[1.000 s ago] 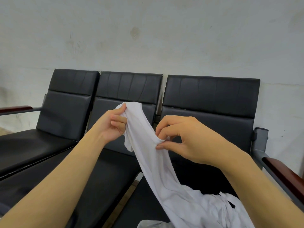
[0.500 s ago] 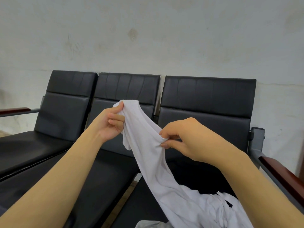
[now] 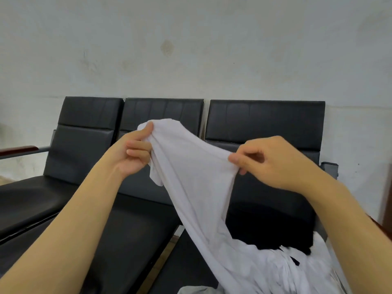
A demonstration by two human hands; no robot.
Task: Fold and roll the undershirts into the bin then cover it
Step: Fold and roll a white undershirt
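Note:
A white undershirt [image 3: 191, 183] hangs in the air in front of the black seats, stretched between both hands. My left hand [image 3: 131, 153] pinches its upper left edge with thumb on top and fingers curled under. My right hand [image 3: 269, 160] pinches the same top edge further right. The shirt's lower part trails down to a heap of white cloth [image 3: 286, 270] on the right seat. A dark garment [image 3: 275, 236] lies behind that heap. No bin or lid is in view.
A row of three black padded seats [image 3: 84, 194] stands against a pale wall [image 3: 191, 49]. Wooden armrests show at the far left [image 3: 19, 149] and at the right edge. A grey cloth [image 3: 197, 290] peeks in at the bottom.
My right hand has slid to the right along the shirt's top edge, spreading the fabric wider between both hands. My left hand has kept its grip in about the same place.

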